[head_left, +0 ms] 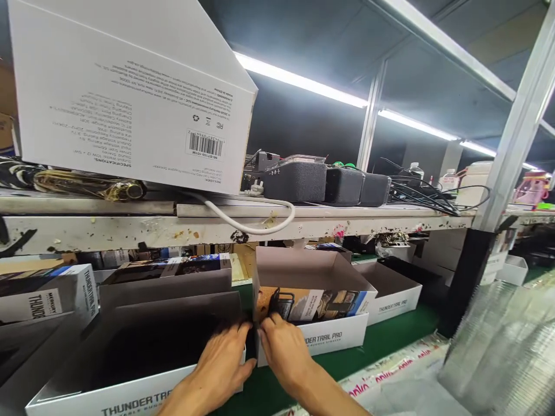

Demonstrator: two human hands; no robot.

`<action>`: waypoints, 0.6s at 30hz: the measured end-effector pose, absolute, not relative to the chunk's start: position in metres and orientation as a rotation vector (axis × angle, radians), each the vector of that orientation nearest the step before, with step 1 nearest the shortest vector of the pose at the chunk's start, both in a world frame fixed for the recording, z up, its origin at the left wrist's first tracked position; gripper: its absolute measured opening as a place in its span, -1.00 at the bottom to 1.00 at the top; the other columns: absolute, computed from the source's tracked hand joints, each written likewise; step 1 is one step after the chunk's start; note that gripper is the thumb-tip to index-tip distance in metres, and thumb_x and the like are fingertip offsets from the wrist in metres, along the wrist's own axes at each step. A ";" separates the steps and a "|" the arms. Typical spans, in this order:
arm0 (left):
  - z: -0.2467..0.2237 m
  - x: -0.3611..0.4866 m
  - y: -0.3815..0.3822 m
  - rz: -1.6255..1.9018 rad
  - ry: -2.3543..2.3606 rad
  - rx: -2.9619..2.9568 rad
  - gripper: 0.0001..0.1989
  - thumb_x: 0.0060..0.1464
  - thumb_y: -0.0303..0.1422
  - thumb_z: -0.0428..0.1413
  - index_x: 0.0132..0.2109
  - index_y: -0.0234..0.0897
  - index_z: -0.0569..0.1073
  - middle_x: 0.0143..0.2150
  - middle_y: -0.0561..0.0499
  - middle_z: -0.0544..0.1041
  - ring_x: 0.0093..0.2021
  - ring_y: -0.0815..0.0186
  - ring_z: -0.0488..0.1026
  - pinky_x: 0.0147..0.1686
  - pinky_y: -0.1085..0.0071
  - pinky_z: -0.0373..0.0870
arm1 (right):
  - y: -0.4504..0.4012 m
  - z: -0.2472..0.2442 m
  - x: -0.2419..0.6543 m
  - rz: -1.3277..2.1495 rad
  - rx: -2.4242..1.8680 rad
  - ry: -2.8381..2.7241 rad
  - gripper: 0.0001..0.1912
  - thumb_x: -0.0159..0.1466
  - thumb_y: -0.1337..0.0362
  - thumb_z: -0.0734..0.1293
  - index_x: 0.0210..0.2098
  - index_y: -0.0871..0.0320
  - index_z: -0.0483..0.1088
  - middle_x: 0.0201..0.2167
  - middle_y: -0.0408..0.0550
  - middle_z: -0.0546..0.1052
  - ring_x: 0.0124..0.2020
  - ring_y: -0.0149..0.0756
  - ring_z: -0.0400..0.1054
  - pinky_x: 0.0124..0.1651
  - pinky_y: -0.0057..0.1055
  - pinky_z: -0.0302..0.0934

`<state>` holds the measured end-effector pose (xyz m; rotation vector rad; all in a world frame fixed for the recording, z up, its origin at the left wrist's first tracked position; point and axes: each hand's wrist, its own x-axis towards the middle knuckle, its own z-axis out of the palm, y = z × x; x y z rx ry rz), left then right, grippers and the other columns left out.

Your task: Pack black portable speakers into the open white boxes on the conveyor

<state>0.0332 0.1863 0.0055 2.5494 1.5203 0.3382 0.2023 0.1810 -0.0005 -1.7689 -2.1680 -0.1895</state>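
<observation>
In the head view, my left hand (225,357) is at the right end wall of an open white box with a black inside (143,393), marked THUNDER TRAIL. Its fingers bend over that edge and the thumb sticks out to the right; the fingertips are partly hidden. Close beside it, my right hand (284,346) has its fingers curled over the near left corner of another open box, a white THUNDER TRAIL PRO tray (333,338) with a printed picture panel (312,305) standing inside. A narrow gap separates the two boxes.
Another open THUNDER TRAIL PRO box (396,303) stands behind on the green surface (381,335). A printed carton (47,294) lies at left. The shelf (321,222) above carries a large white carton (130,98), dark speakers (295,179) and cables (429,193). Clear plastic wrap (498,341) is at right.
</observation>
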 end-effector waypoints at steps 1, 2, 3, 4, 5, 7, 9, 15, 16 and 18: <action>0.005 0.034 0.185 0.346 1.519 2.551 -0.45 0.14 -0.28 0.06 0.28 -0.28 0.32 0.29 -0.22 0.36 0.29 -0.02 0.31 0.29 0.02 0.21 | 0.178 0.004 0.210 -0.227 -1.705 -2.170 -0.80 0.46 0.34 0.19 -0.14 0.10 0.46 -0.16 -0.04 0.54 -0.18 -0.18 0.52 -0.19 -0.37 0.34; 0.004 0.034 0.183 0.357 1.508 2.551 -0.44 0.15 -0.28 0.06 0.29 -0.27 0.31 0.32 -0.22 0.33 0.31 -0.02 0.28 0.31 0.00 0.18 | 0.176 0.009 0.220 -0.285 -1.665 -2.143 -0.82 0.46 0.32 0.19 -0.10 0.09 0.44 -0.13 -0.04 0.52 -0.16 -0.19 0.51 -0.19 -0.38 0.33; 0.003 0.034 0.181 0.377 1.488 2.552 -0.43 0.15 -0.29 0.06 0.30 -0.26 0.30 0.35 -0.20 0.30 0.33 -0.02 0.25 0.33 -0.01 0.16 | 0.175 0.014 0.232 -0.353 -1.664 -2.093 -0.82 0.46 0.28 0.22 -0.02 0.09 0.40 -0.08 0.00 0.51 -0.15 -0.18 0.51 -0.21 -0.38 0.33; 0.002 0.035 0.179 0.400 1.472 2.553 -0.42 0.14 -0.29 0.06 0.31 -0.24 0.29 0.37 -0.19 0.28 0.34 -0.03 0.24 0.33 -0.03 0.16 | 0.176 0.019 0.246 -0.423 -1.702 -2.035 -0.75 0.44 0.24 0.26 0.09 0.11 0.35 0.00 0.06 0.48 -0.15 -0.14 0.51 -0.24 -0.36 0.33; 0.001 0.037 0.177 0.427 1.466 2.550 -0.41 0.14 -0.30 0.07 0.32 -0.22 0.29 0.37 -0.19 0.28 0.34 -0.03 0.24 0.33 -0.06 0.16 | 0.178 0.024 0.259 -0.484 -1.772 -1.984 -0.62 0.42 0.20 0.29 0.18 0.13 0.28 0.08 0.14 0.44 -0.17 -0.10 0.52 -0.27 -0.33 0.33; -0.003 0.041 0.173 0.507 1.463 2.557 -0.42 0.14 -0.31 0.06 0.31 -0.20 0.30 0.36 -0.19 0.29 0.34 -0.06 0.25 0.34 -0.11 0.15 | 0.185 0.029 0.283 -0.537 -1.901 -1.962 -0.53 0.41 0.17 0.29 0.25 0.18 0.21 0.15 0.24 0.40 -0.21 -0.05 0.53 -0.29 -0.28 0.32; -0.008 0.048 0.170 0.606 1.429 2.590 -0.46 0.14 -0.34 0.05 0.28 -0.20 0.34 0.38 -0.19 0.28 0.36 -0.08 0.22 0.36 -0.17 0.10 | 0.192 0.031 0.296 -0.521 -1.956 -1.994 -0.67 0.45 0.21 0.23 0.16 0.19 0.30 0.08 0.20 0.46 -0.18 -0.03 0.53 -0.27 -0.28 0.32; -0.039 0.056 0.168 0.830 1.077 2.464 -0.72 0.01 -0.43 0.13 -0.08 -0.16 0.53 0.06 -0.05 0.56 0.09 0.09 0.48 0.15 0.15 0.40 | 0.204 0.064 0.282 -0.623 -1.873 -1.961 -0.69 0.45 0.18 0.25 0.13 0.11 0.38 0.05 0.13 0.51 -0.19 -0.04 0.53 -0.33 -0.29 0.32; -0.046 0.055 0.169 0.868 1.061 2.362 -0.75 0.03 -0.40 0.13 -0.10 -0.15 0.53 0.01 -0.02 0.57 0.03 0.13 0.51 0.08 0.22 0.43 | 0.209 0.074 0.277 -0.637 -1.819 -1.971 -0.66 0.44 0.17 0.27 0.16 0.10 0.37 0.09 0.12 0.49 -0.17 -0.05 0.53 -0.29 -0.29 0.34; -0.064 0.050 0.168 0.899 1.047 2.104 -0.77 0.06 -0.30 0.16 -0.10 -0.13 0.53 -0.04 0.02 0.58 -0.05 0.19 0.52 -0.01 0.31 0.43 | 0.223 0.096 0.269 -0.641 -1.752 -1.986 -0.63 0.42 0.14 0.30 0.18 0.10 0.38 0.09 0.11 0.51 -0.13 -0.04 0.52 -0.18 -0.26 0.38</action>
